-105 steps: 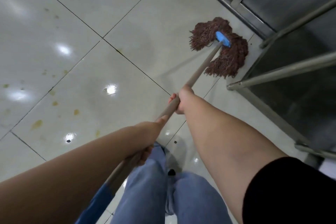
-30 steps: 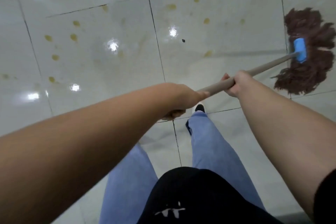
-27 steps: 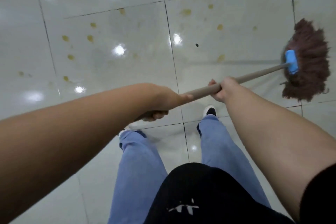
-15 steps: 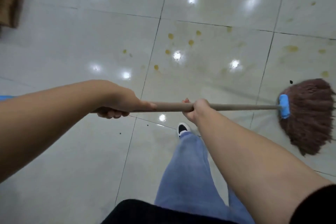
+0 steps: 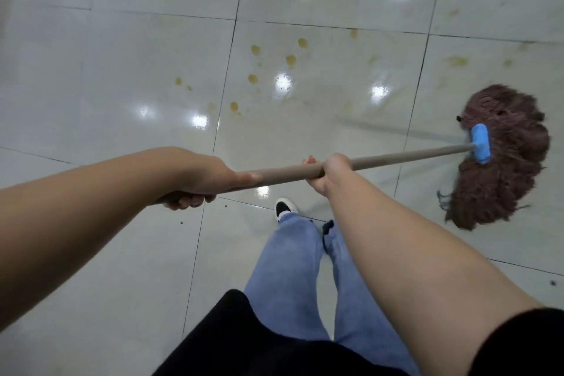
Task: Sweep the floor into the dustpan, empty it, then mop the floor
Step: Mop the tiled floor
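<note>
Hands are gripping the mop handle (image 5: 396, 159): the left hand (image 5: 201, 178) is curling round its near end at nine o'clock, the right hand (image 5: 328, 174) is wrapping its fingers round the middle. At three o'clock the brown mop head (image 5: 500, 186), under its blue clamp (image 5: 480, 143), is lying spread on the tiled floor (image 5: 91, 70), with yellow stains (image 5: 290, 59) showing toward twelve.

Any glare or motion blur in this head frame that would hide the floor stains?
Head view: ceiling-light glare spots dot the glossy floor, yet the yellow stains stay readable; the mop head is slightly motion-blurred; tile lines bow from wide-angle distortion; both hands, left hand and right hand, look sharp.
</note>
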The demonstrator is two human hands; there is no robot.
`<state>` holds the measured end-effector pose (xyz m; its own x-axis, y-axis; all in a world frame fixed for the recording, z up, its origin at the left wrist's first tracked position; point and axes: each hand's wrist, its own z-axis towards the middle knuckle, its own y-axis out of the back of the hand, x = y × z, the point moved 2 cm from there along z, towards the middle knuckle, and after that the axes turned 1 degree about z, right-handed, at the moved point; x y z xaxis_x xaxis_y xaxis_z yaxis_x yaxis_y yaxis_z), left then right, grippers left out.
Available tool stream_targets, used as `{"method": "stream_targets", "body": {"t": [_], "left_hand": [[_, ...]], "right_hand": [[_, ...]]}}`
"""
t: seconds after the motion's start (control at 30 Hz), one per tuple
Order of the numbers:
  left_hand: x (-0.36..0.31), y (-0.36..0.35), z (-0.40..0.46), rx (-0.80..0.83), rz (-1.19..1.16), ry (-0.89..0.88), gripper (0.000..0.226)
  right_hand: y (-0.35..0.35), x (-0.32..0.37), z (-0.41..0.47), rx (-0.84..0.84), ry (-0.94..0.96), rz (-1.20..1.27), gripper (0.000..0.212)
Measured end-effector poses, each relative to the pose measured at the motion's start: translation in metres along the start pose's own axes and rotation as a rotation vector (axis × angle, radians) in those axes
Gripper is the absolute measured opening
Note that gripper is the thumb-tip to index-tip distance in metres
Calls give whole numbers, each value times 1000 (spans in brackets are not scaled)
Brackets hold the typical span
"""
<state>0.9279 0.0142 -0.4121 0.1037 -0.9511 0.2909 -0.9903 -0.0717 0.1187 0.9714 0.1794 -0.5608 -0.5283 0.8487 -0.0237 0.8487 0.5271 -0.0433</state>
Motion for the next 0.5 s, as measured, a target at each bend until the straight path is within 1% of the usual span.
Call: {"method": "stream_targets", "body": {"t": [0.1, 0.2, 0.3, 0.4, 0.5], "left_hand": [[-75, -15, -3, 54, 17, -53, 75], [-152, -39, -4, 158, 33, -81, 72], [-223, -62, -6, 201, 11, -111, 71], [-283, -83, -12, 234, -10, -177, 71], [-326, -98, -17, 265, -6, -238, 69]], "right_hand": [[48, 60, 10, -41, 46, 9, 34], [101, 115, 22, -131, 118, 51, 34], [151, 166, 35, -210, 197, 83, 34], [198, 212, 42, -257, 241, 96, 34], [230, 244, 49, -282, 279, 115, 35]]}}
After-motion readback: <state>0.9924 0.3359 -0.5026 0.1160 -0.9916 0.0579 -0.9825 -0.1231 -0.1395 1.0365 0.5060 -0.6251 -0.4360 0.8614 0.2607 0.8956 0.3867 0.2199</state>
